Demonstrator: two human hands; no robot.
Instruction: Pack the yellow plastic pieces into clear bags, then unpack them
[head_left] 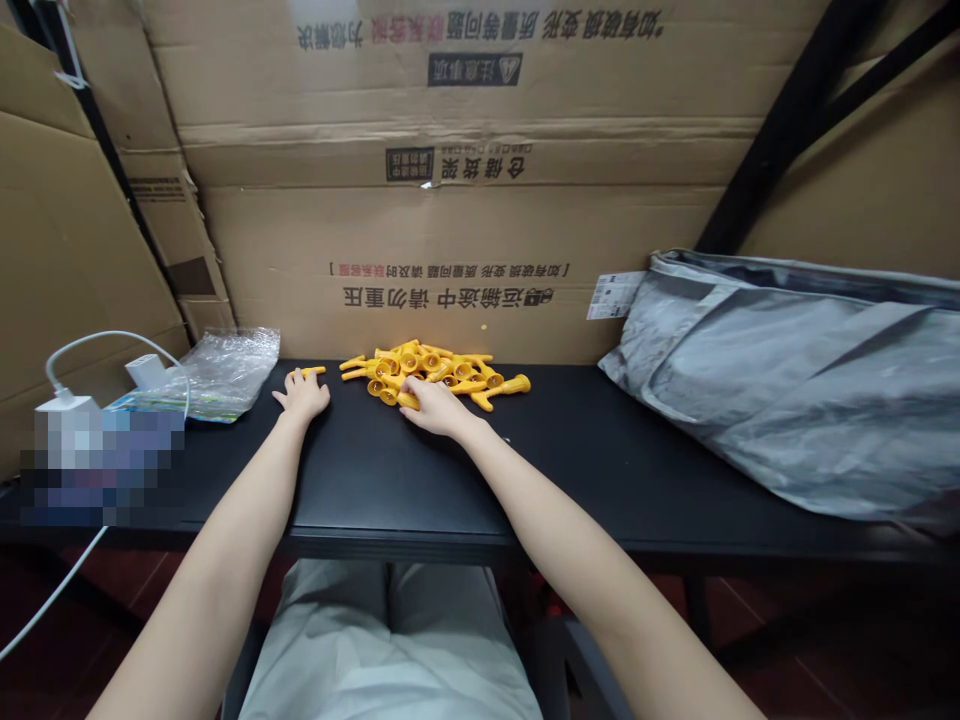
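A heap of yellow plastic pieces (386, 368) lies on the black table (352, 480) against the cardboard. Several show a round hollow cup at one end and a thin stem, some of it forked. At the front of the heap, my right hand (437, 408) has its fingers curled round one yellow piece (409, 400), partly hidden by the hand. To the left, my left hand (304, 396) rests on the table with its fingers apart. A single yellow piece (318, 370) lies at its fingertips, partly covered by them.
A large grey fabric bag (787, 380) takes up the right side. On the left are clear plastic packaging (236, 365), a white charger (67, 420) with a white cable (97, 335), and a blurred-out object. Cardboard (465, 220) stands along the back.
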